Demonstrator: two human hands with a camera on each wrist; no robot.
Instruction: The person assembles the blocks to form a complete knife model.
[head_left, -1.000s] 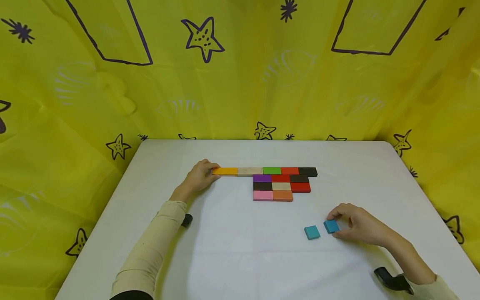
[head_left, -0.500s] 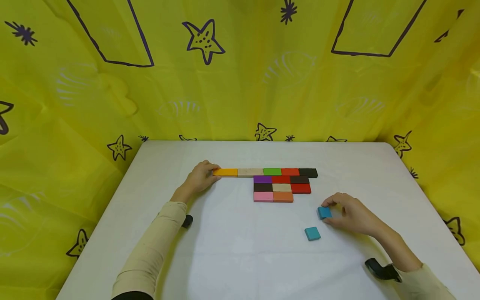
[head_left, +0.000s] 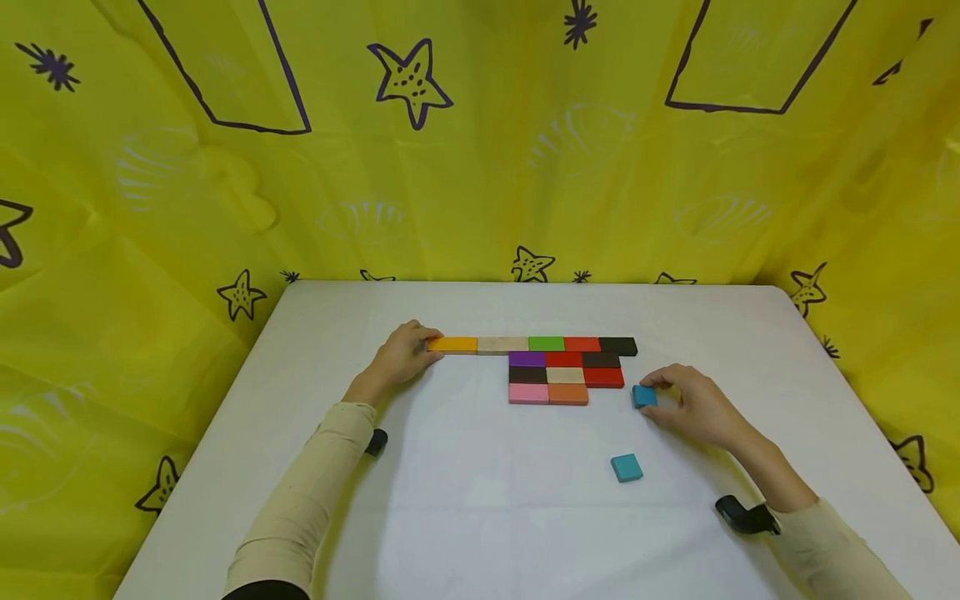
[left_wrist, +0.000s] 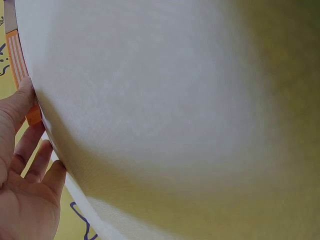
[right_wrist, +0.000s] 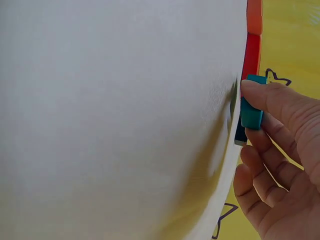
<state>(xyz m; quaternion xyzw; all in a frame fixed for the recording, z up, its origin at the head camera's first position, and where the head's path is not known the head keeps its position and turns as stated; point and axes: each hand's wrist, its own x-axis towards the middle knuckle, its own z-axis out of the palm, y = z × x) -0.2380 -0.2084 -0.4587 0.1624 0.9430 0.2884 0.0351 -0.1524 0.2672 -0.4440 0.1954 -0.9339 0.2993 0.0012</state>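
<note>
My right hand pinches a small blue square tile between thumb and fingers, just right of the block pattern. In the right wrist view the same tile looks teal, with the thumb across it. At the left end of the top row, my left hand grips the orange-yellow block by its end. That row runs on with a beige block, a green one, a red one and a black one. Shorter rows in purple, red, dark brown, pink and orange lie beneath it.
A second blue tile lies alone on the white table, nearer the front. Yellow curtains with drawn starfish stand behind the table's far edge and at both sides. Black camera mounts stick out from the wrists.
My right hand has carried its blue tile forward and slightly left, from beside the other blue tile to near the pattern's right side. The left hand has stayed on the orange-yellow block.
</note>
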